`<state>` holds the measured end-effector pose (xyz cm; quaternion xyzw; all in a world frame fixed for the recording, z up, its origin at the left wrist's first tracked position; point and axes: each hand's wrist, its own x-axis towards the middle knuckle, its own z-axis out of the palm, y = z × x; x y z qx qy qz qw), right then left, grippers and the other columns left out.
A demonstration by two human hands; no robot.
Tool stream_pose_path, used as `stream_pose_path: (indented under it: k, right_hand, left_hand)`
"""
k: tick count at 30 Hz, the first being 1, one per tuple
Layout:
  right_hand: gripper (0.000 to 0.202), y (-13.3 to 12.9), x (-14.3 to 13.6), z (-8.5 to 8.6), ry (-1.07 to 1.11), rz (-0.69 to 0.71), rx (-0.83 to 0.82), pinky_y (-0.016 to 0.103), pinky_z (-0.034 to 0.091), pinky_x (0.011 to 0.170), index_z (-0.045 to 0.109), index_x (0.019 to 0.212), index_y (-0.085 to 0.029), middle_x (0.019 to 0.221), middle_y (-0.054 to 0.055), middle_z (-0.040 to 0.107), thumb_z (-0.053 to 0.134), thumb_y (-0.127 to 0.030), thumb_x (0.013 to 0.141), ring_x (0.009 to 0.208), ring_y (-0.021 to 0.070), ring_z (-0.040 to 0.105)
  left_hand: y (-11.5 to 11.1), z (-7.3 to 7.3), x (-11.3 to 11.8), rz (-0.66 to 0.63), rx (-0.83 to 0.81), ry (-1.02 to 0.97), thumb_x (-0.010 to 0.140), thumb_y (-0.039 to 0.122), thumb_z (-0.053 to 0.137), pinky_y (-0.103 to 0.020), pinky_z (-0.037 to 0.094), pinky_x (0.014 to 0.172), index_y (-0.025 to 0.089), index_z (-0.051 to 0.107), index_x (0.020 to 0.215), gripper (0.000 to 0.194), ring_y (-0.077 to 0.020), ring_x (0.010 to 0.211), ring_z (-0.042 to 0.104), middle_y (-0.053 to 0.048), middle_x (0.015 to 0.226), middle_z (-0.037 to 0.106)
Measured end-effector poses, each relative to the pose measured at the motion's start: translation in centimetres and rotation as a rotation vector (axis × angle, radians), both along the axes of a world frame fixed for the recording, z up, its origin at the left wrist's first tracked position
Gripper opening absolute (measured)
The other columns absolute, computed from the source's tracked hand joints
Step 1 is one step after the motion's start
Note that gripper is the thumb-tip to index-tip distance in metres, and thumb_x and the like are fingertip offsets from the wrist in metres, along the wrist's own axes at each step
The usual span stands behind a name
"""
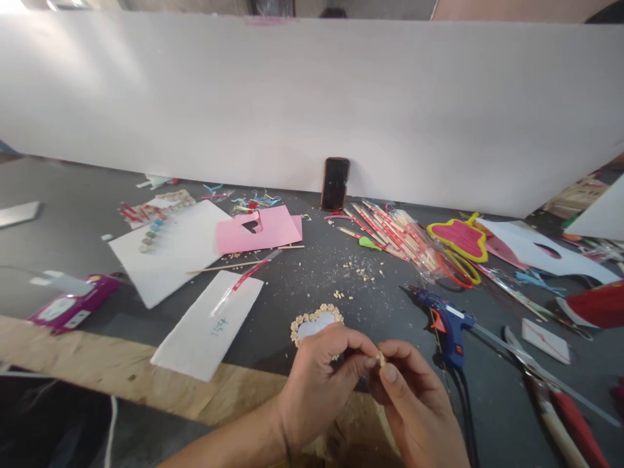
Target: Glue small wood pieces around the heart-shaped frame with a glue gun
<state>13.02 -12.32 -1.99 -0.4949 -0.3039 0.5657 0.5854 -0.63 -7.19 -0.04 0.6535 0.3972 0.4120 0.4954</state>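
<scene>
My left hand [324,380] and my right hand [414,403] meet at the lower middle of the head view. Between their pinched fingertips is a small cluster of pale wooden bits [381,359], which both hands touch. Just behind my left hand, a white heart-like piece [312,325] edged with small wooden bits lies on the dark table; my hand hides its lower right part. Loose wooden crumbs [361,268] are scattered farther back. A blue glue gun [451,325] rests to the right of my right hand.
A phone [335,184] leans on the white board [302,104]. Wrapped chopsticks [385,231] lie right of it. Pink paper [273,231], a white foam piece [209,328] and a purple power strip [75,302] are left. Red-handled pliers [550,396] lie at the right.
</scene>
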Motion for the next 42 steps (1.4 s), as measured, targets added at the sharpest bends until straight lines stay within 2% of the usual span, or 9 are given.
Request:
stream_pose_path:
  k: [7,9,14,20,28,36,42]
  right_hand:
    - [0.021,0.2,-0.2,0.7,0.087,-0.028,-0.022,0.021,0.043,0.056,0.071,0.082,-0.024,0.070,0.001,0.062,0.076,-0.041,0.071,0.060,0.0099,0.050]
    - [0.022,0.3,-0.3,1.0,0.120,-0.032,-0.043,0.021,0.042,0.055,0.072,0.081,-0.024,0.069,0.000,0.061,0.078,-0.041,0.069,0.059,0.0093,0.049]
    - [0.025,0.4,-0.8,1.5,0.227,-0.008,-0.105,0.019,0.042,0.056,0.072,0.078,-0.022,0.068,0.000,0.061,0.082,-0.041,0.064,0.059,0.0079,0.048]
    - [0.029,0.5,-1.1,1.7,0.290,-0.016,-0.144,0.018,0.042,0.056,0.072,0.077,-0.021,0.067,-0.001,0.060,0.084,-0.042,0.061,0.059,0.0066,0.048]
    - [0.025,0.2,-1.1,1.4,0.246,0.004,-0.097,0.019,0.040,0.053,0.072,0.077,-0.021,0.063,-0.001,0.057,0.081,-0.042,0.066,0.056,0.0070,0.044]
    - [0.025,0.3,-1.3,1.6,0.289,-0.012,-0.119,0.018,0.041,0.055,0.071,0.077,-0.021,0.067,-0.001,0.059,0.083,-0.040,0.064,0.058,0.0068,0.046]
    - [0.026,0.3,-1.2,1.5,0.288,0.004,-0.129,0.018,0.039,0.053,0.070,0.076,-0.021,0.062,-0.002,0.054,0.082,-0.042,0.065,0.055,0.0060,0.043]
  left_hand:
    - [0.1,-0.2,0.0,-0.046,-0.107,-0.132,0.082,0.016,0.061,-0.021,0.050,0.064,0.018,0.069,0.085,0.009,-0.0121,0.068,0.062,-0.002,0.077,0.071]
    - [0.1,-0.2,-0.2,-0.042,-0.026,-0.104,0.084,0.016,0.060,-0.021,0.049,0.064,0.018,0.069,0.085,0.010,-0.0117,0.068,0.062,-0.001,0.076,0.070]
    - [0.3,0.0,-0.4,0.010,0.304,-0.035,0.085,0.011,0.063,-0.019,0.049,0.069,0.020,0.069,0.086,0.011,-0.0096,0.070,0.061,0.001,0.077,0.070]
    - [0.6,-0.2,-0.2,0.049,0.534,-0.010,0.085,0.009,0.061,-0.022,0.050,0.068,0.019,0.068,0.083,0.012,-0.0112,0.067,0.062,0.001,0.073,0.070]
    - [0.9,0.3,-0.6,0.053,0.660,0.096,0.091,0.018,0.056,-0.022,0.051,0.065,0.021,0.069,0.082,0.016,-0.0108,0.067,0.063,0.000,0.075,0.070]
    - [0.9,0.1,-0.9,0.029,0.707,0.133,0.091,0.016,0.055,-0.022,0.051,0.068,0.019,0.066,0.087,0.012,-0.0112,0.069,0.063,-0.001,0.079,0.070]
    - [1.1,0.3,-0.8,0.026,0.783,0.144,0.092,0.015,0.053,-0.024,0.050,0.068,0.018,0.063,0.088,0.012,-0.0117,0.068,0.063,-0.002,0.078,0.070]
